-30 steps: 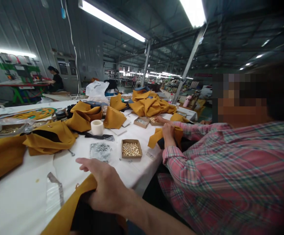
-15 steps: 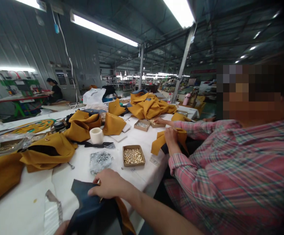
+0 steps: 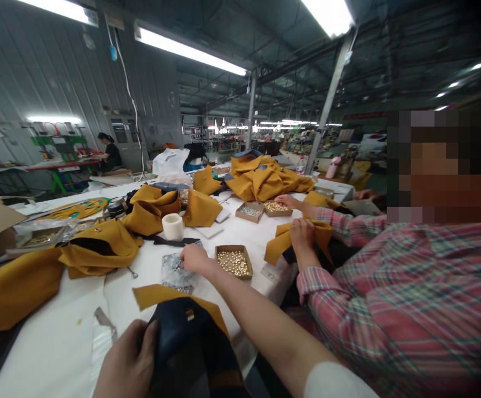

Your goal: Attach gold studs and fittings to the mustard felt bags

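My left hand [image 3: 127,362] grips the edge of a mustard-yellow and dark navy fabric piece [image 3: 186,337] at the near table edge, thumb on top. My right hand [image 3: 194,258] reaches forward over a clear bag of silver metal parts [image 3: 173,270], fingers curled down onto it; what they pinch is too small to make out. Just right of that hand sits a small cardboard box of gold studs [image 3: 233,261].
A co-worker in a pink plaid shirt [image 3: 410,298] sits close on my right, hands [image 3: 302,232] on yellow fabric. The white table [image 3: 58,337] carries heaps of mustard fabric [image 3: 99,251], a white tape roll [image 3: 173,226] and two more stud boxes [image 3: 260,209]. Another person works at a green machine far left.
My right hand left the fabric and moved forward to the bag of silver parts. My left hand came into view gripping the fabric, which now shows its dark side.
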{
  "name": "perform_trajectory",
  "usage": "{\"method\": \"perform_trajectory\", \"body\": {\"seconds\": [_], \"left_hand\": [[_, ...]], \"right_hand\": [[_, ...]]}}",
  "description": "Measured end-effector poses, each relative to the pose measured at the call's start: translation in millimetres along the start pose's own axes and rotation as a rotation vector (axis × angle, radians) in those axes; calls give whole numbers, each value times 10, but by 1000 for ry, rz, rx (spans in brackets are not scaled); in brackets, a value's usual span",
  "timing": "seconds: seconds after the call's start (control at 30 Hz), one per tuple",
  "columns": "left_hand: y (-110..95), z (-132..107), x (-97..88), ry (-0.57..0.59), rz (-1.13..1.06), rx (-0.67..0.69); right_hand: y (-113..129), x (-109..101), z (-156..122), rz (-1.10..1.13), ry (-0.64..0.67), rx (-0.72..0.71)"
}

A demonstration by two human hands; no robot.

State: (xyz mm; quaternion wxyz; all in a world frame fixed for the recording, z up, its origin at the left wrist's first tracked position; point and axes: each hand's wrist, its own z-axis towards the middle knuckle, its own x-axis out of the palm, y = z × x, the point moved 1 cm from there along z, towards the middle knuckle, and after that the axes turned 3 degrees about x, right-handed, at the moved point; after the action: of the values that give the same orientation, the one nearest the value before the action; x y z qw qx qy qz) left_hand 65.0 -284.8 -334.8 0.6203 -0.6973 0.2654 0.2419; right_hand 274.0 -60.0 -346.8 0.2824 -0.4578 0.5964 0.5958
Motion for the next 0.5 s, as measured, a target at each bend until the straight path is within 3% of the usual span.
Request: {"method": "perform_trajectory", "body": {"seconds": [0.3,0.5], "left_hand": [[102,37,48,-74,-227,1],[93,-19,24,-140,-161,56]], "right_hand": [[-165,45,25,-46,-42,-52],[-213,47,-25,-25,-178,-85]]}}
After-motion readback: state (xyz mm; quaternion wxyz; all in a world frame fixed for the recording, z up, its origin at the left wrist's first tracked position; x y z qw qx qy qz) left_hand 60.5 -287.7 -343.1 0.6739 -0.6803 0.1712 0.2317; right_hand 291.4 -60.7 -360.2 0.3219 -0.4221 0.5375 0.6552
